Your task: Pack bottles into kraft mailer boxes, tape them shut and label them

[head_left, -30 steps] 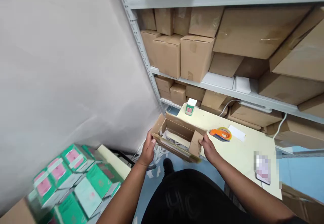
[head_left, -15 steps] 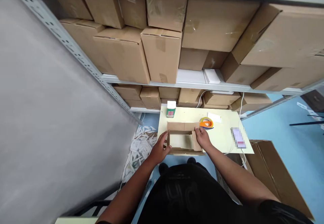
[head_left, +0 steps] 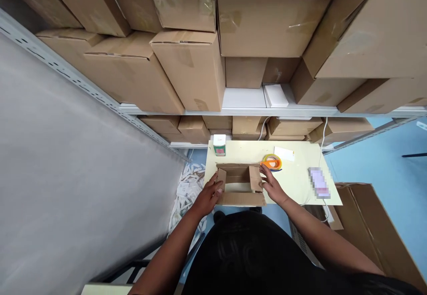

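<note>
An open cardboard box [head_left: 238,183] with its flaps up rests on a small pale yellow table [head_left: 300,183]. My left hand [head_left: 210,195] presses against the box's left side flap, fingers bent around its edge. My right hand [head_left: 271,187] holds the right side flap, fingers curled on it. An orange tape dispenser [head_left: 271,163] lies just beyond my right hand. A small green and white carton [head_left: 219,145] stands at the table's far left corner.
Metal shelves [head_left: 247,108] packed with brown cartons rise behind the table. A white card [head_left: 284,153] and a blurred flat device [head_left: 318,183] lie on the table. A large carton [head_left: 370,228] stands on the blue floor at right. Paper scraps [head_left: 187,190] litter the floor at left, by a grey wall.
My view swung right, from the wall and green cartons to the table. The box went from being held in the air at the table's left edge to resting on the table.
</note>
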`<action>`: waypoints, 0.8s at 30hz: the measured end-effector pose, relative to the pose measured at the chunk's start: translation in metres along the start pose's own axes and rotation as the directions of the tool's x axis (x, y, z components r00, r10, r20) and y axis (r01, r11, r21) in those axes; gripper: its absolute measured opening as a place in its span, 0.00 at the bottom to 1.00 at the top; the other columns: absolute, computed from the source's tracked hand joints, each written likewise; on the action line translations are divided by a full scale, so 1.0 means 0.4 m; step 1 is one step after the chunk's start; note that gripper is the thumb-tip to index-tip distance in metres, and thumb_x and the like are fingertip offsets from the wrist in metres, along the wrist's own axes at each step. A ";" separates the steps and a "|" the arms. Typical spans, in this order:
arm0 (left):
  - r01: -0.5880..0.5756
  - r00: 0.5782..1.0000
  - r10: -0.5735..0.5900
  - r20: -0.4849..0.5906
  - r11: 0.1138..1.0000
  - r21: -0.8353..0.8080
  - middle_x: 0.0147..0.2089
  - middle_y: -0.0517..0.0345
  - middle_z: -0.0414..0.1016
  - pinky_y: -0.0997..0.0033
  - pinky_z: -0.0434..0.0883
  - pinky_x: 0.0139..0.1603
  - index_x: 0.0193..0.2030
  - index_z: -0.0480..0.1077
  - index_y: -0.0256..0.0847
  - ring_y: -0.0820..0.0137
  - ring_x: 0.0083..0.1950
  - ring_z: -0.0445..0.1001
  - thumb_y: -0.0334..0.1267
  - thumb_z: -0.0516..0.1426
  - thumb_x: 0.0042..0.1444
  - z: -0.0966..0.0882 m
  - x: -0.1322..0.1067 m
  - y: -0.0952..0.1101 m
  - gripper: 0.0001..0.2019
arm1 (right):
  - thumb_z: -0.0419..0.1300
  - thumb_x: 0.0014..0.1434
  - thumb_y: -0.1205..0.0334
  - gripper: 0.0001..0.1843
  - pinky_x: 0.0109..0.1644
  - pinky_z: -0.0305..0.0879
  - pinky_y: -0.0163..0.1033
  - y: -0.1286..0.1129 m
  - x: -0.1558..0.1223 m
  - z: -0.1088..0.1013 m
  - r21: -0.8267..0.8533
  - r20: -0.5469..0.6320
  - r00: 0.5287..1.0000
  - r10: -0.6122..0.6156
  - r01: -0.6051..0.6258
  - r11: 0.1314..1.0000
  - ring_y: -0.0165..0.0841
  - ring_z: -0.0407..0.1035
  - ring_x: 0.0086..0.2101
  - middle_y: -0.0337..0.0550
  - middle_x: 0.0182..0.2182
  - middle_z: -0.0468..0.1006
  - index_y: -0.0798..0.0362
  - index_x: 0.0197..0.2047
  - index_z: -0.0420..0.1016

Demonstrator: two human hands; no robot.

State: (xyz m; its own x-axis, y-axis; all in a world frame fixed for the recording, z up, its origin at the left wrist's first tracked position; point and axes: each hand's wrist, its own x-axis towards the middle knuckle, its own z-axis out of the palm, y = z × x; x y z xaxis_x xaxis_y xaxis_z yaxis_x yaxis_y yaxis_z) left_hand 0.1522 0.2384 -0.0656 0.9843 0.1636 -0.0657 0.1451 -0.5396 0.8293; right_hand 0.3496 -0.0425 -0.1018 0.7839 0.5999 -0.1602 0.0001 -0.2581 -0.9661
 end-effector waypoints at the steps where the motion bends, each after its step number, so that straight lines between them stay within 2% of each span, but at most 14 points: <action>1: 0.003 1.000 -0.003 -0.008 1.000 -0.012 0.78 0.43 0.52 0.47 0.55 0.77 0.66 0.72 0.39 0.54 0.78 0.53 0.53 0.48 0.72 0.002 0.000 0.002 0.27 | 0.60 0.60 0.57 0.39 0.65 0.64 0.57 0.005 -0.019 -0.009 -0.028 0.020 1.000 -0.012 0.013 1.000 0.44 0.61 0.67 0.48 0.70 0.63 0.41 0.73 0.55; 2: 0.004 1.000 -0.004 -0.019 1.000 -0.022 0.79 0.43 0.52 0.47 0.54 0.77 0.66 0.71 0.39 0.54 0.79 0.53 0.54 0.47 0.72 0.005 0.000 0.005 0.27 | 0.60 0.61 0.57 0.40 0.64 0.66 0.57 0.007 -0.035 -0.019 -0.063 0.022 0.999 -0.025 0.026 0.998 0.44 0.62 0.66 0.49 0.71 0.61 0.40 0.74 0.53; 4: 0.004 0.999 -0.006 -0.051 0.999 -0.044 0.79 0.44 0.51 0.46 0.53 0.78 0.67 0.71 0.40 0.54 0.79 0.52 0.54 0.46 0.72 0.010 0.001 0.009 0.28 | 0.60 0.63 0.56 0.35 0.63 0.68 0.57 0.001 -0.060 -0.039 -0.159 0.029 0.996 -0.082 0.086 0.984 0.45 0.63 0.66 0.50 0.72 0.59 0.41 0.72 0.58; 7: 0.007 0.995 -0.015 -0.099 0.997 -0.082 0.78 0.44 0.53 0.45 0.53 0.78 0.68 0.69 0.41 0.55 0.78 0.53 0.54 0.45 0.72 0.014 0.001 0.012 0.28 | 0.56 0.65 0.61 0.28 0.70 0.61 0.58 -0.019 -0.084 -0.081 -0.323 0.205 0.953 -0.223 0.281 0.904 0.45 0.58 0.69 0.48 0.74 0.57 0.43 0.68 0.67; 10: 0.001 0.993 -0.014 -0.116 0.994 -0.107 0.77 0.44 0.56 0.46 0.53 0.78 0.68 0.69 0.41 0.57 0.78 0.54 0.54 0.45 0.73 0.017 -0.002 0.009 0.28 | 0.58 0.61 0.64 0.36 0.74 0.55 0.59 -0.034 -0.100 -0.118 -0.413 0.402 0.879 -0.256 0.424 0.806 0.47 0.53 0.72 0.47 0.75 0.55 0.45 0.73 0.63; 12: 0.002 0.993 -0.015 -0.118 0.993 -0.117 0.77 0.45 0.56 0.46 0.52 0.78 0.68 0.69 0.42 0.57 0.78 0.54 0.54 0.45 0.73 0.022 -0.004 0.004 0.28 | 0.61 0.59 0.63 0.39 0.72 0.57 0.60 -0.035 -0.106 -0.121 -0.454 0.418 0.874 -0.246 0.436 0.777 0.49 0.54 0.71 0.49 0.74 0.56 0.46 0.73 0.62; 16: 0.029 0.984 -0.061 -0.167 0.982 -0.188 0.76 0.44 0.59 0.47 0.52 0.78 0.65 0.72 0.41 0.57 0.77 0.56 0.56 0.45 0.72 0.038 -0.010 -0.007 0.28 | 0.61 0.62 0.58 0.30 0.69 0.63 0.59 -0.028 -0.109 -0.067 -0.448 0.264 0.927 -0.267 0.363 0.817 0.49 0.61 0.67 0.56 0.70 0.61 0.48 0.68 0.68; 19: 0.061 0.968 -0.122 -0.221 0.962 -0.265 0.72 0.43 0.64 0.47 0.55 0.76 0.58 0.75 0.40 0.57 0.75 0.61 0.58 0.45 0.71 0.043 -0.015 -0.012 0.28 | 0.60 0.66 0.55 0.23 0.68 0.65 0.59 -0.023 -0.108 -0.015 -0.380 0.122 0.956 -0.267 0.293 0.877 0.48 0.64 0.64 0.56 0.66 0.64 0.48 0.62 0.72; 21: 0.088 0.954 -0.170 -0.245 0.945 -0.314 0.66 0.42 0.71 0.48 0.60 0.73 0.51 0.77 0.40 0.57 0.70 0.67 0.60 0.45 0.70 0.043 -0.015 -0.012 0.29 | 0.58 0.68 0.52 0.16 0.65 0.67 0.57 -0.021 -0.108 0.011 -0.347 0.025 0.972 -0.233 0.227 0.910 0.46 0.66 0.61 0.54 0.62 0.69 0.48 0.55 0.74; 24: 0.173 0.933 -0.273 -0.234 0.912 -0.372 0.53 0.47 0.78 0.52 0.71 0.61 0.44 0.73 0.41 0.59 0.57 0.75 0.63 0.46 0.68 0.042 -0.002 -0.008 0.28 | 0.56 0.69 0.48 0.13 0.57 0.73 0.53 -0.015 -0.109 0.037 -0.322 -0.091 0.984 -0.156 0.120 0.939 0.43 0.71 0.53 0.51 0.52 0.73 0.48 0.46 0.74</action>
State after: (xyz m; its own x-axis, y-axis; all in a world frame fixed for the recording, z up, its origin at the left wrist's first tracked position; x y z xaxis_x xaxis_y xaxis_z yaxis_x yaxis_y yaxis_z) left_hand 0.1525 0.2260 -0.0777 0.8556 0.4931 -0.1575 0.2651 -0.1561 0.9515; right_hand 0.3064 -0.0559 -0.0922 0.8273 0.5616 0.0119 0.2937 -0.4144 -0.8614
